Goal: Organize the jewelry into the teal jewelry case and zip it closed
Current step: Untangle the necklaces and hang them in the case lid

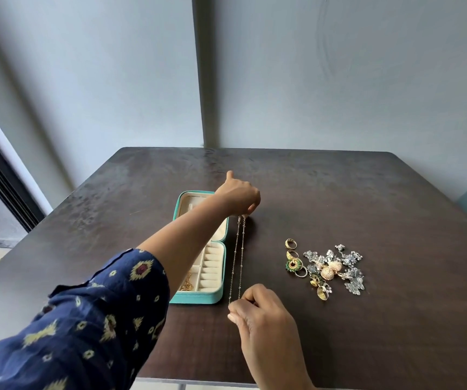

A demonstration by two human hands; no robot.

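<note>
On the dark table [367, 192] the teal jewelry case [198, 299] lies open and unzipped, with one gold chain [187, 282] stowed. The pile of rings and earrings [325, 268] lies outside, unpacked. My left hand [239, 197] and right hand [263, 313] pinch a beaded necklace [238, 254] taut just beside the case.

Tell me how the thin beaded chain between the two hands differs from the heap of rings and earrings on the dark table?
The thin beaded chain is pulled into a long doubled line; the heap of rings and earrings lies bunched. The left hand and right hand pinch the chain's ends; nobody touches the heap. The chain runs beside the open teal case; the heap sits farther right. Both are outside the case.
</note>
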